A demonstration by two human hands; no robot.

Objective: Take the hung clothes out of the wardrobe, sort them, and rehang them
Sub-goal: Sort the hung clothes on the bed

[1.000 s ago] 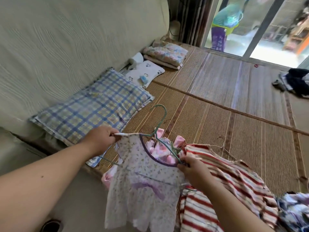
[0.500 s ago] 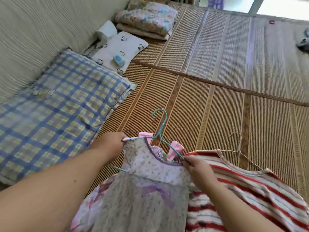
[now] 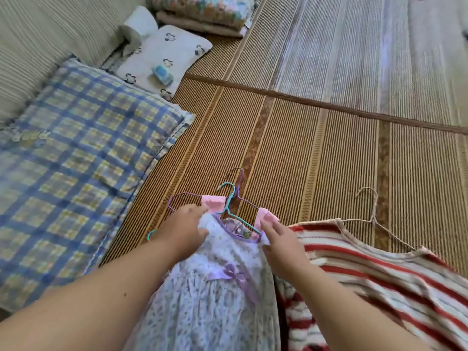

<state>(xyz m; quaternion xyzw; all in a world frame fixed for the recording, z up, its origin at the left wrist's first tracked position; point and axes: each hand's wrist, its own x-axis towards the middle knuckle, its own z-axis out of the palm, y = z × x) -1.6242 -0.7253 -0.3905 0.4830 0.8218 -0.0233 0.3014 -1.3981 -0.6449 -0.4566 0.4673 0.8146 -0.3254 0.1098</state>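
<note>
Woven straw mat point(image 3: 304, 138) fills most of the view, brown bands near you, paler strips farther off. Blue plaid pillow point(image 3: 83, 153) lies along the mat's left edge. Past it is a white penguin-print pillow point(image 3: 172, 51) with a small blue packet point(image 3: 162, 74) resting on top. A folded floral quilt point(image 3: 202, 11) sits at the top edge, just beyond that pillow.

The floral dress point(image 3: 215, 300) is right in front of you, low centre. It is spread flat on the mat with the neckline pointing away from you and a purple bow point(image 3: 234, 272) at the waist. It hangs on a teal hanger point(image 3: 231, 200) whose hook sticks out past the collar. Under the dress is a pink garment point(image 3: 214, 201) on a purple hanger point(image 3: 186, 193); only its two shoulder bits show, one on either side of the teal hook.

Your left hand point(image 3: 186, 225) is at the dress's left shoulder, thumb and fingers closed on the fabric there. Your right hand point(image 3: 281, 239) is at the dress's right shoulder, fingers stretched forward and close together, tips touching the pink piece. It is blurred, so you cannot tell whether the thumb pinches the dress.

A red-and-white striped top point(image 3: 379, 279) lies just right of the dress, touching it, on a beige wire hanger point(image 3: 372, 214) whose hook lies flat on the mat.
</note>
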